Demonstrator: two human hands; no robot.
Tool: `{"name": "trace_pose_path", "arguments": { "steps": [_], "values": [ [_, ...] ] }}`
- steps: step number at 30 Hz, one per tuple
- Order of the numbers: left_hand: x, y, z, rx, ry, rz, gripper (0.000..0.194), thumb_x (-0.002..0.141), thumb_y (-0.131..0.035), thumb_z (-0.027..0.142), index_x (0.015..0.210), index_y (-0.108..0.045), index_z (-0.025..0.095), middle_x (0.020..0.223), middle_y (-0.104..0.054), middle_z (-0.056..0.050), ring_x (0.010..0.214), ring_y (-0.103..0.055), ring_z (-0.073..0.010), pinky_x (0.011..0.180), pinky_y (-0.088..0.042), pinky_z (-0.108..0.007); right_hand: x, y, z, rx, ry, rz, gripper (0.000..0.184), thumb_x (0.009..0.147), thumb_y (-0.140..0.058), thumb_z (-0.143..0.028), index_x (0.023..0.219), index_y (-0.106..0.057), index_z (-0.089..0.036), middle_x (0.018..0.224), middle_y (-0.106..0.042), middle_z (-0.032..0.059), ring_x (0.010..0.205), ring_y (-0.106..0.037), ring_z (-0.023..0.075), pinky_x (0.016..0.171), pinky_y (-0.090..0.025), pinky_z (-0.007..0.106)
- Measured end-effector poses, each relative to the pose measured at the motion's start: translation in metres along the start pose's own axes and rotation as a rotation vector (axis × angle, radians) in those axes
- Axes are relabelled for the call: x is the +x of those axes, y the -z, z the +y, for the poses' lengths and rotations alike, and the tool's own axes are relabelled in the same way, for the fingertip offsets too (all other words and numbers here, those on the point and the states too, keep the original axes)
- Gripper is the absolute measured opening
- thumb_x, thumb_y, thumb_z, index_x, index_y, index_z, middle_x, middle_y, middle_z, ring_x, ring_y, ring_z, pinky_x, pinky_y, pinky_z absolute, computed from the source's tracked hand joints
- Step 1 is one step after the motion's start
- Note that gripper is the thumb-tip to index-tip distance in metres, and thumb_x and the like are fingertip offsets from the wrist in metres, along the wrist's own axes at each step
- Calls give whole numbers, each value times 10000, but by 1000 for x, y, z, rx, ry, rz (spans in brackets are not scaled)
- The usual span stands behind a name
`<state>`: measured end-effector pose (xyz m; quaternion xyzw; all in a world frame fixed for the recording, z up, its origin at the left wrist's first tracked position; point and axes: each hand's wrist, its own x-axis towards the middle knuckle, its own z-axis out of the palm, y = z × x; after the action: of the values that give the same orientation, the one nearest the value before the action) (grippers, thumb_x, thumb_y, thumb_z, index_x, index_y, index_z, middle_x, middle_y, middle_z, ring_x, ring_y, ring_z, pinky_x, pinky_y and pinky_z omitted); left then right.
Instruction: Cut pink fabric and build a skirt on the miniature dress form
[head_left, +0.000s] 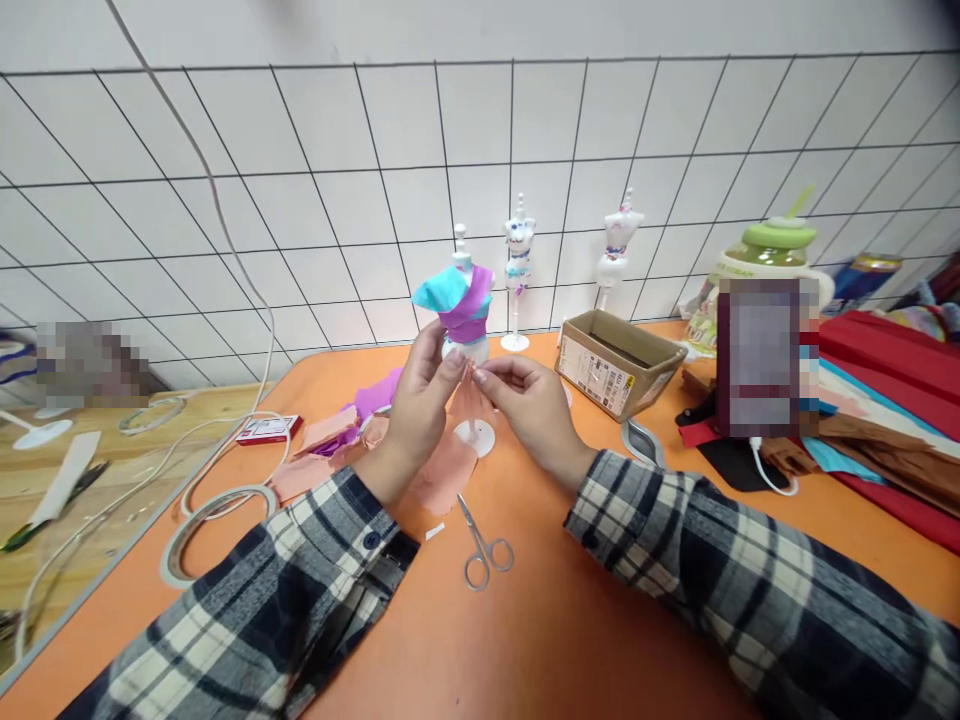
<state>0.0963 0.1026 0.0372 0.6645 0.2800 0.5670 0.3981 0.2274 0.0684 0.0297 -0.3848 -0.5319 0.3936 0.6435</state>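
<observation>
A small white dress form stands upright on a round white base, its top dressed in purple and turquoise paper. At its hips, a gathered piece of thin peach paper hangs down in folds. My left hand pinches the upper edge of this paper from the left, thumb in front and fingers partly behind the form. From the right, my right hand pinches the same edge between thumb and index finger. Below the hands, small metal scissors lie slightly spread on the orange table.
Two more dress forms stand by the tiled wall. Around lie a cardboard box, a tape roll, peach scraps, a red box and a white cable. Rightward are a phone, a green-lidded bottle and coloured sheets.
</observation>
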Motion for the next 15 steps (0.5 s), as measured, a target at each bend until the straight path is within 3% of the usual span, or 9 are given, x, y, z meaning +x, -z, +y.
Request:
{"name": "trace_pose_path", "arguments": {
  "steps": [8, 15],
  "values": [
    [3, 0, 10, 27, -35, -51, 383, 858, -634, 432, 1160, -601, 200, 1161, -651, -71, 1050, -593, -211, 890, -476, -303, -2, 0, -2, 27, -61, 22, 202, 740, -716, -364, 802, -679, -175, 820, -714, 24, 808, -664, 161, 775, -532, 304],
    [3, -2, 8, 71, -72, 22, 403, 786, -731, 394, 1111, -628, 179, 1106, -678, -75, 1000, -619, -217, 864, -491, -314, -1, 0, 0, 26, -83, 28, 228, 740, -708, -383, 807, -679, -168, 826, -711, 38, 803, -654, 172, 756, -526, 310]
  ]
}}
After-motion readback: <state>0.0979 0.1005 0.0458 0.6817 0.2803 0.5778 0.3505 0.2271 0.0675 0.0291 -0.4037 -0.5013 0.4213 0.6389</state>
